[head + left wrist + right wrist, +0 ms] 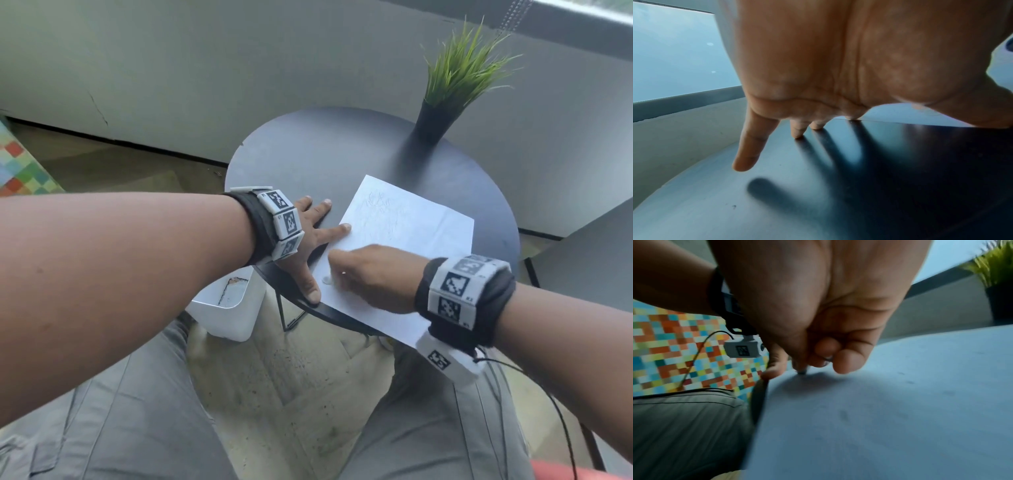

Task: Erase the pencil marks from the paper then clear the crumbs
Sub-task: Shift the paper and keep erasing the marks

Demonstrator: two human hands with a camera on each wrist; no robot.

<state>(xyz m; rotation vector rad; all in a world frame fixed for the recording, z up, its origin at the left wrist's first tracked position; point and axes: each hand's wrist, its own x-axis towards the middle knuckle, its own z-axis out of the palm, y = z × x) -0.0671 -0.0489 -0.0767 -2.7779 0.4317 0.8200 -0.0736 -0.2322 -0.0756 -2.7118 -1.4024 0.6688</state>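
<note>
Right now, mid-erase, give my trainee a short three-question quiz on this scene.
1. True or false: the left hand lies flat with spread fingers, steadying the paper.
2. Where does the right hand press the eraser? A) far corner B) near-left part of the sheet C) bare table
3. Fill in: faint pencil marks remain on the sheet's ____ half.

Key: 1 true; 2 B; 3 far

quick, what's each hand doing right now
Left hand: open, fingers spread flat, pressing the white paper sheet against the round dark table.
Right hand: fingers curled, pinching a small white eraser on the paper.
</note>
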